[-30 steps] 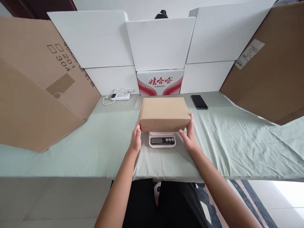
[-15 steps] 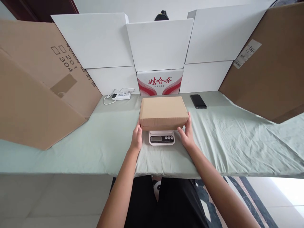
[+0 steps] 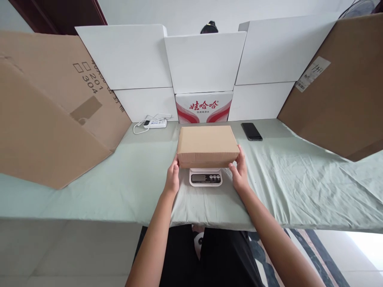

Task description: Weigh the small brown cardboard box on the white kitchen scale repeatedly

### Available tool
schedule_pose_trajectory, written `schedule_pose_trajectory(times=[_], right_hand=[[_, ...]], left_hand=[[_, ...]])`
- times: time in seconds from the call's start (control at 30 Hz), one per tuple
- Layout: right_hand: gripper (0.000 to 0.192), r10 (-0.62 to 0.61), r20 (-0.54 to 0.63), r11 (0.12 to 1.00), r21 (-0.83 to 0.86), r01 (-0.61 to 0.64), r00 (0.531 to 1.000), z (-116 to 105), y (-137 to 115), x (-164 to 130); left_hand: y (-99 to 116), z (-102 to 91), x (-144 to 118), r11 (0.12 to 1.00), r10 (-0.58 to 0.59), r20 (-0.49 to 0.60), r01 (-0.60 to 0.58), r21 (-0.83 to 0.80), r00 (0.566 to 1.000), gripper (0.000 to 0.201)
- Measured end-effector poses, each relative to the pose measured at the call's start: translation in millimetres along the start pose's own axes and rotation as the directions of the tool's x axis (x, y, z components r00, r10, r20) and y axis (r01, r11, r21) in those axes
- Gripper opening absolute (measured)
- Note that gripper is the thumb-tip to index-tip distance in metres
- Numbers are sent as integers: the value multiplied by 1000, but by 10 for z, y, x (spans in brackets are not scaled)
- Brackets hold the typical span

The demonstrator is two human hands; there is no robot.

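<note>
Head view: left hand (image 3: 172,179) and right hand (image 3: 239,174) each grip a near corner of the one cardboard box (image 3: 206,144), fingers curled loosely against its sides. Box is plain brown, closed, sitting flat on the single scale (image 3: 206,177). One phone (image 3: 251,131) lies right of the box, one power strip (image 3: 154,124) behind-left of it.
</note>
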State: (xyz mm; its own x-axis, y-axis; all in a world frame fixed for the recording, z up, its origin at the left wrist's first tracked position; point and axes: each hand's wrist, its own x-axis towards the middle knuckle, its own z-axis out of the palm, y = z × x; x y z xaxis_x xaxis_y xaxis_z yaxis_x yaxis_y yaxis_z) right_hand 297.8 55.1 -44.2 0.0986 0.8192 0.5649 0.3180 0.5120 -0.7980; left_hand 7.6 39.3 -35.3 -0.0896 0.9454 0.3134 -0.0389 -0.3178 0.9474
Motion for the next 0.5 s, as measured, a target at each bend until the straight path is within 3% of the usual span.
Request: schedule_pose_trajectory(times=[0.3, 0.5], right_hand=[[82, 40, -26, 996, 76, -37, 999, 14, -15, -5], [84, 95, 33, 983, 153, -99, 995, 19, -101, -12]], left_hand=[[-11, -22, 17, 1000, 20, -19, -20, -6, 1000, 92], [50, 27, -17, 1000, 1, 61, -1, 2, 998, 86]])
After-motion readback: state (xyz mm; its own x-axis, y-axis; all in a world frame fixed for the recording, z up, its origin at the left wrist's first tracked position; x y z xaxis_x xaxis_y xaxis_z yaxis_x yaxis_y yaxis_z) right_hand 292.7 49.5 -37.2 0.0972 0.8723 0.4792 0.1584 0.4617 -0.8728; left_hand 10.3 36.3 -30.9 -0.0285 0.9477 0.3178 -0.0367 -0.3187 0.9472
